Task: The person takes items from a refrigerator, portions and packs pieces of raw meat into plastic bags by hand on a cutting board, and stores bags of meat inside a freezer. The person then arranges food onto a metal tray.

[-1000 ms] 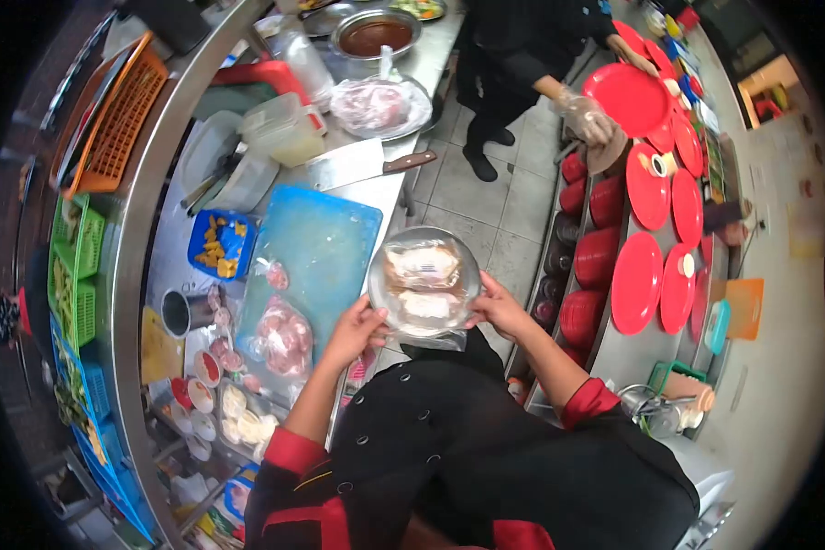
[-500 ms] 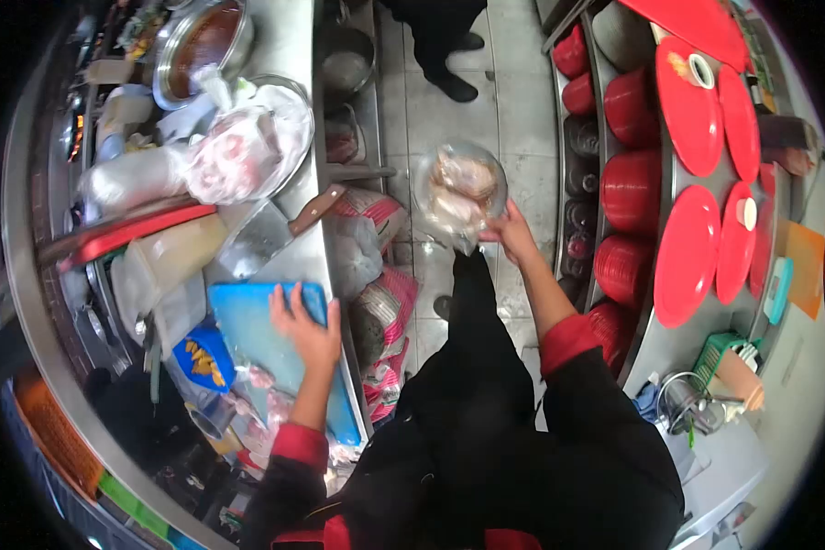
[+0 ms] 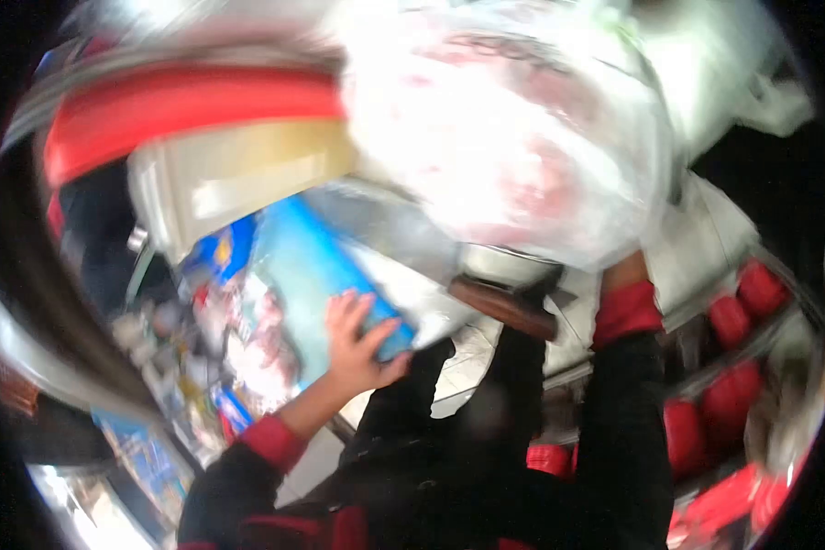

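Observation:
My left hand, fingers spread, rests at the edge of the blue cutting board. A heap of raw meat scraps lies left of the board. Beyond the board lies a cleaver with a brown wooden handle, its broad blade partly covered. A white plastic bag with pinkish raw meat looms large and blurred at top centre. Behind this bag my right hand is hidden; only its wrist and red cuff show. What the right hand holds or touches cannot be made out.
A pale plastic container and a long red tray-like thing stand left of the bag. Beside the container is a blue packet. Red stacked bowls fill the shelves at right. Dark-clothed legs of another person may show at far right.
The view has swung and moved close over the counter, so the meat bag looms larger. My right hand has gone from the clear bag of meat over the floor to behind the white bag.

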Tool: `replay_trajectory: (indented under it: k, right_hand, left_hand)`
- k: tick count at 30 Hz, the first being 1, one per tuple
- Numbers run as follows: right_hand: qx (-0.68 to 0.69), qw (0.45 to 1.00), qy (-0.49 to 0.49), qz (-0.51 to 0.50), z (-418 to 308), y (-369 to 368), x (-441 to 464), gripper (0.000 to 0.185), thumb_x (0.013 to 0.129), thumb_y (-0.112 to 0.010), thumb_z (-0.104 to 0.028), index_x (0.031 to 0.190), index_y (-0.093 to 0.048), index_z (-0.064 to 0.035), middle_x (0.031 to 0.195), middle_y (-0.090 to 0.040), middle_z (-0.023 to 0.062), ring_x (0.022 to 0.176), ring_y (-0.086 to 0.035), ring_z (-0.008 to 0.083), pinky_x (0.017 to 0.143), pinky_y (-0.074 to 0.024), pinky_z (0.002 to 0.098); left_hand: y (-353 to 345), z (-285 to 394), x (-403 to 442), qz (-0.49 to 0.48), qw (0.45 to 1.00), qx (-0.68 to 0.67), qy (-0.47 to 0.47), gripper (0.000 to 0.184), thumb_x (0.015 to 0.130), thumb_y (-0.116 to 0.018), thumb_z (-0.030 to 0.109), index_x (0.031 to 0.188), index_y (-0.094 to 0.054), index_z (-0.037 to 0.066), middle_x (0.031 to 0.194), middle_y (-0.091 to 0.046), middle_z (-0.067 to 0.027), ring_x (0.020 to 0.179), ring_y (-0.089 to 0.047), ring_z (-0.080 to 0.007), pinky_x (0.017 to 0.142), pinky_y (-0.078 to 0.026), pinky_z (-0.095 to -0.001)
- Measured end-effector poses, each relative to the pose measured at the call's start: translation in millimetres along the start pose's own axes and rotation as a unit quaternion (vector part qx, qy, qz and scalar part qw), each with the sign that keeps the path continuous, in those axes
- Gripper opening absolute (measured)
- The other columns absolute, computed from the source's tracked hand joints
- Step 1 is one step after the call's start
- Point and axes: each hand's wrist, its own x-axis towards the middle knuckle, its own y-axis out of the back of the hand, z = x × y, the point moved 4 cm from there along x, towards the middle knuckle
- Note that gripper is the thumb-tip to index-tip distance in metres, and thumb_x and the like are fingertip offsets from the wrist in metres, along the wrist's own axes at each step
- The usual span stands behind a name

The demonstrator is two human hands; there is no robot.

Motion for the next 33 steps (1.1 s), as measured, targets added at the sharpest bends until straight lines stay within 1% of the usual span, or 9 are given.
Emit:
replay_trajectory:
  k: [16,18,19,23,26,28,29,31,33]
  right_hand:
    - [-0.36,0.931,-0.065,-0.018,-47.6,-8.9,-110.8,0.052,0.092,-0.058,-0.009,0.141,-0.043,0.0024,0.124,-0.061,0.0205,0.104,-0.065,0.0279,0.086,-0.0576,0.0405]
    - [-0.552,0.816,-0.108,0.133,-75.3,6.6,-153.3,0.051,0.089,-0.063,-0.011,0.135,-0.044,0.0011,0.107,-0.063,0.0181,0.084,-0.066,0.0263,0.067,-0.057,0.041]
    - [-0.413,0.903,-0.088,0.073,-75.4,58.9,-176.9,0.052,0.087,-0.062,-0.011,0.134,-0.04,-0.0043,0.086,-0.062,0.0122,0.067,-0.06,0.0213,0.054,-0.0513,0.0366]
    - [-0.426,0.845,-0.264,0.185,-101.9,118.9,-267.9,0.03,0.093,-0.051,-0.027,0.122,-0.048,-0.021,0.073,-0.057,0.0093,0.06,-0.053,0.0239,0.051,-0.0452,0.0483]
    - [-0.513,0.75,-0.37,0.194,-133.0,-33.8,-371.7,0.05,0.077,-0.06,0.002,0.125,-0.052,-0.0077,0.074,-0.062,0.0114,0.057,-0.056,0.016,0.055,-0.0509,0.0318]
    - [-0.644,0.668,-0.188,-0.321,-131.1,22.3,-397.0,0.055,0.076,-0.06,0.004,0.129,-0.051,-0.0067,0.087,-0.064,0.0118,0.065,-0.06,0.0163,0.063,-0.0539,0.0327]
    - [-0.597,0.706,-0.284,-0.256,-131.1,-34.3,-415.0,0.052,0.079,-0.06,0.001,0.13,-0.051,-0.0068,0.091,-0.063,0.0098,0.071,-0.061,0.0168,0.068,-0.0539,0.0342]
    - [-0.481,0.759,-0.433,-0.072,-133.8,-177.1,-457.6,0.047,0.085,-0.061,-0.006,0.131,-0.052,-0.007,0.099,-0.062,0.0056,0.083,-0.062,0.018,0.08,-0.0538,0.0371]
    - [-0.509,0.755,-0.406,-0.084,-114.2,-268.6,-472.3,0.047,0.086,-0.06,-0.005,0.132,-0.052,-0.0063,0.103,-0.062,0.006,0.087,-0.063,0.0183,0.081,-0.0529,0.0342]
  left_hand:
    - [31.3,-1.1,4.6,-0.01,0.995,-0.091,0.027,0.053,0.075,-0.075,0.037,0.125,-0.063,0.024,0.147,-0.045,-0.0114,0.14,-0.036,-0.0364,0.114,-0.025,-0.0604]
    - [39.9,-1.1,2.7,0.015,0.994,-0.104,0.026,0.054,0.077,-0.074,0.035,0.128,-0.062,0.022,0.148,-0.044,-0.012,0.141,-0.035,-0.0366,0.115,-0.025,-0.0591]
    - [37.8,-3.4,0.0,0.013,0.993,-0.114,0.018,0.055,0.078,-0.073,0.034,0.13,-0.06,0.021,0.148,-0.044,-0.0125,0.141,-0.034,-0.0368,0.115,-0.023,-0.0597]
    - [55.8,-11.3,-16.0,0.037,0.978,-0.206,0.021,0.052,0.084,-0.07,0.031,0.132,-0.057,0.016,0.146,-0.044,-0.0139,0.136,-0.042,-0.0356,0.113,-0.034,-0.0509]
    - [118.5,-43.9,-51.2,0.151,0.94,-0.295,0.076,0.037,0.087,-0.069,0.026,0.12,-0.063,0.011,0.129,-0.057,-0.0105,0.119,-0.057,-0.033,0.1,-0.048,-0.0442]
    - [178.6,-101.2,-90.2,0.26,0.944,-0.167,0.118,0.026,0.086,-0.07,0.022,0.107,-0.066,0.008,0.112,-0.065,-0.0117,0.109,-0.062,-0.0276,0.095,-0.05,-0.0387]
    - [190.9,-136.8,-117.2,0.251,0.863,-0.267,0.348,0.021,0.086,-0.071,0.02,0.102,-0.065,0.008,0.101,-0.065,-0.011,0.092,-0.064,-0.0224,0.083,-0.053,-0.0374]
    - [211.8,-243.4,-159.6,0.434,0.778,-0.244,0.383,0.027,0.089,-0.068,0.028,0.095,-0.062,0.002,0.086,-0.066,-0.0169,0.076,-0.066,-0.0346,0.071,-0.052,-0.0443]
    - [194.3,-370.1,-195.7,0.347,0.852,0.108,0.378,0.028,0.093,-0.063,0.028,0.097,-0.064,0.0,0.082,-0.069,-0.0149,0.073,-0.068,-0.0266,0.067,-0.054,-0.0414]
